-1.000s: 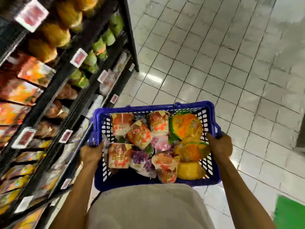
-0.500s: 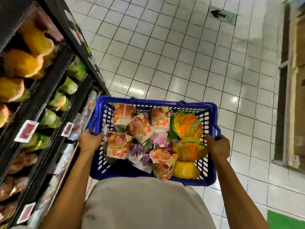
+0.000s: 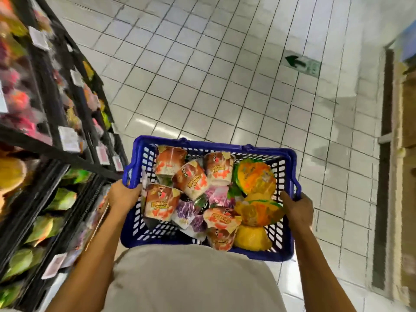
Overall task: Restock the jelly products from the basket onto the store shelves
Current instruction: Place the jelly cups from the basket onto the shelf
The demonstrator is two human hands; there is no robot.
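Left hand (image 3: 122, 195) at nine o'clock, right hand (image 3: 297, 209) at three, I clench the basket (image 3: 202, 144) by its rim; light, dentable jelly cups (image 3: 190, 180) want side grips.

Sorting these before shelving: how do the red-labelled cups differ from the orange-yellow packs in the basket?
The red-labelled cups are tapered tubs with red and white sides; the orange-yellow packs are rounder, domed, with green edging. The cups fill the left and middle of the basket, tumbled; the packs are stacked along its right side. Both lie loose inside.
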